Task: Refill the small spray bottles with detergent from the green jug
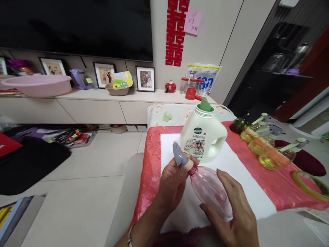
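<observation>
A clear pink bottle (209, 188) with a grey spray head (180, 156) lies tilted above the white cloth, its head toward the upper left. My left hand (173, 180) is closed round its neck and the cream collar of the spray head. Around the wide lower end of the bottle my right hand (235, 209) is curved, thumb on one side and fingers on the other, fingers apart; whether it presses on the bottle is hard to tell. Just behind stands a pale green detergent jug (203, 133), its green spout showing at the uncapped mouth.
On the table's right are several yellow spray bottles (268, 161) and a tape roll (309, 185). A green cap-like piece (167, 116) lies at the back. Behind, a cabinet (95, 109) holds a pink basin (38, 85), photo frames and a red scoop (190, 93).
</observation>
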The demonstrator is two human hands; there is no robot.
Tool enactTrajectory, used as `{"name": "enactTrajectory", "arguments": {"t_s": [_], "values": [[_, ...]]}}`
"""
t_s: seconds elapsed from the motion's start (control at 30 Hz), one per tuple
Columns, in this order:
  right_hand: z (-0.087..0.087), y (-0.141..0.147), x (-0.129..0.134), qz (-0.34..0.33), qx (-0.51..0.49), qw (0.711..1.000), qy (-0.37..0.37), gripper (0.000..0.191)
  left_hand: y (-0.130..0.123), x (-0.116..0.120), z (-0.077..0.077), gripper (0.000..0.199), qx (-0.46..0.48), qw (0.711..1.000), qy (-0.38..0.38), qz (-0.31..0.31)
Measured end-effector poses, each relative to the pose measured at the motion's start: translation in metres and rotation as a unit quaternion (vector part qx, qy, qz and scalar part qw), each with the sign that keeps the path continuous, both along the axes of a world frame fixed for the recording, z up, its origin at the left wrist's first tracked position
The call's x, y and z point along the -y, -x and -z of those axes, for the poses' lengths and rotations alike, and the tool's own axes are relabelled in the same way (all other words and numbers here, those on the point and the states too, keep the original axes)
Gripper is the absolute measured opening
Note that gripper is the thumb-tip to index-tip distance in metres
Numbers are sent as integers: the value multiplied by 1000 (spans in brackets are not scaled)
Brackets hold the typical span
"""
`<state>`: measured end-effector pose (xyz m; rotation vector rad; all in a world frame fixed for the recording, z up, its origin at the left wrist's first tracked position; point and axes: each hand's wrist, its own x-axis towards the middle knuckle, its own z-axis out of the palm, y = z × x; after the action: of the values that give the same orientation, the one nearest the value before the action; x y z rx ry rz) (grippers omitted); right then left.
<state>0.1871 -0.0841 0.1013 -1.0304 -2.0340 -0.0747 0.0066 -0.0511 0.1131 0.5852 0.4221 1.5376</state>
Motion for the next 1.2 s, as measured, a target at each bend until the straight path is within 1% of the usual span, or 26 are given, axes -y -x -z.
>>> {"name": "enactTrajectory", "arguments": {"t_s": [0.1,0.23,0.37,0.43,0.5,0.63,0.7,0.77,0.87,0.93,1.07,1.2], "values": [[2,0,0,2,-2,1000,0,65,-1,2,3,26,8,1000,-14,9],[4,0,-2,-3,-4,1000,6,64,0,4,5,29,0,999,-31,23],[4,0,-3,0,9,1000,-6,64,-1,5,3,22,16,999,-16,29],[5,2,-2,5,17,1000,-14,63,-3,5,0,19,30,999,-2,19],[5,5,-2,7,19,1000,-24,63,-7,5,-2,18,43,999,19,-4],[7,10,-3,4,13,999,-29,64,-13,5,-3,24,35,998,43,-41],[7,10,-3,4,5,1000,-23,64,-12,5,-1,27,42,998,45,-32],[6,9,-2,4,-7,1000,-24,65,-11,5,2,28,61,997,56,-8],[6,7,-1,7,-34,999,-39,71,-8,7,6,24,85,993,70,34],[8,7,0,11,-54,998,-44,76,-8,9,7,23,91,992,73,49],[10,7,-1,20,-76,996,-38,78,-9,10,6,22,84,992,79,58],[6,2,-5,18,-48,999,-4,65,-9,9,4,21,58,992,103,41]]}}
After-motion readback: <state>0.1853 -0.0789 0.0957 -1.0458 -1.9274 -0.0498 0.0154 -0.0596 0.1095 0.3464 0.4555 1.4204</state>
